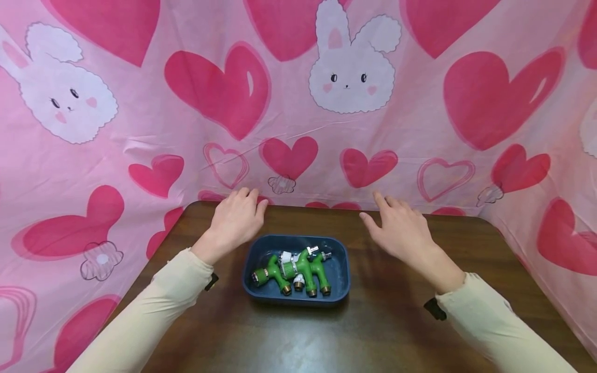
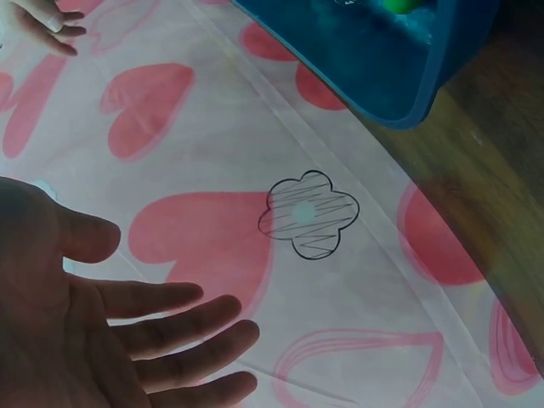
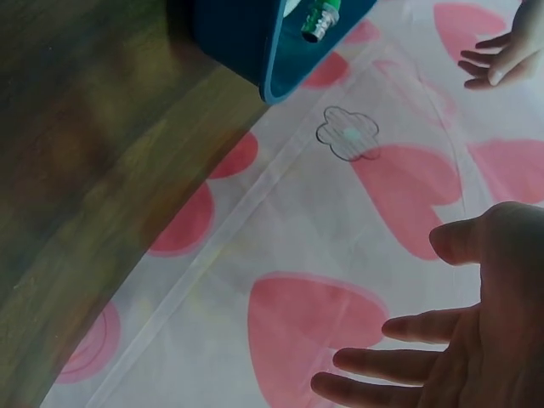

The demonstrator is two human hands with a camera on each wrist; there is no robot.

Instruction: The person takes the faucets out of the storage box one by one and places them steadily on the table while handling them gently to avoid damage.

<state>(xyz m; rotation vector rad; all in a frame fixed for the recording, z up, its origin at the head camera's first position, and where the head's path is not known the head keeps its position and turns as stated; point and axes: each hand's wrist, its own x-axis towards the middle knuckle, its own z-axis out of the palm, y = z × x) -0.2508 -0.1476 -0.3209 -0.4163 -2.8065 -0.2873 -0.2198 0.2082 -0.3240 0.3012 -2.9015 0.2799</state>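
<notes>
From my remote seat, I can read no text, label, brand, number or sign anywhere in the head view or in either wrist view.

Dark blue tub (image 1: 268,246), bright green taps (image 1: 305,268) with silver nozzles (image 1: 313,249) and brass-coloured ends (image 1: 311,293), one white tap (image 1: 286,257), brown wood-grained desk (image 1: 298,342), pale pink cloth (image 1: 289,116) printed with deep pink hearts (image 1: 224,90), white rabbits (image 1: 352,96) and black-outlined scribbled flowers (image 1: 282,184), plain cream sleeves (image 1: 144,305)

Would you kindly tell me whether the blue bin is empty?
Not empty: in the head view, green and white taps lie inside the bin.
</notes>
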